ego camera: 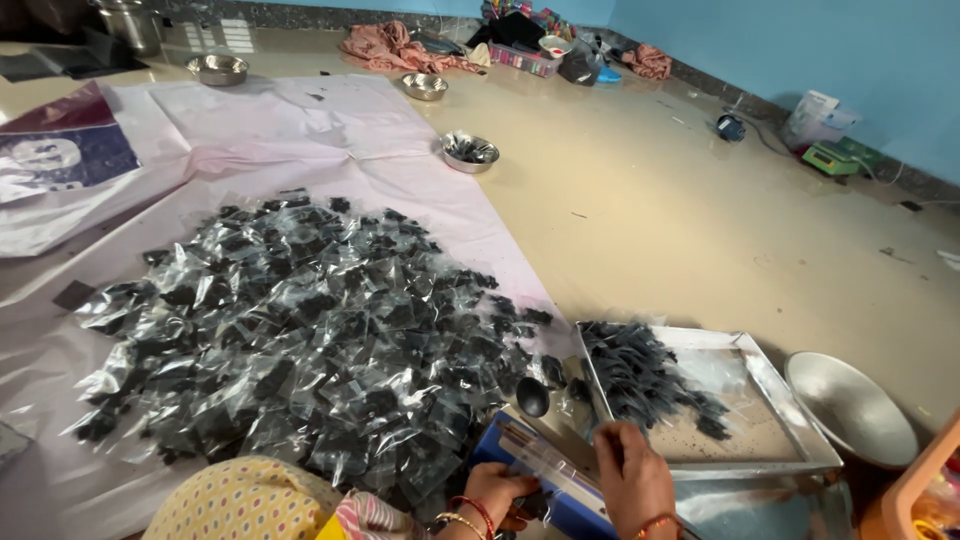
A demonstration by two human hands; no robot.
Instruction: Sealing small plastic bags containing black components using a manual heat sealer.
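Observation:
My left hand [497,494], with red and gold bangles at the wrist, is closed around a small dark item at the near end of a blue sealing device [500,452]. My right hand [632,478] rests by the near rim of a square metal tray [775,400], its fingers pinching a long clear plastic pouch [548,457] that lies across the blue device. Black pieces [640,375] are heaped in the tray's left part. A black knob [532,397] stands just beyond the device. To the left spreads a large pile of small clear pouches with black contents [300,330].
The pile lies on a pink sheet [300,130] over a beige floor. An empty round metal dish [850,405] sits right of the tray. Steel bowls [470,152] [424,86] [217,69], cloths [395,48], a green scale [832,158] and clutter line the blue far wall.

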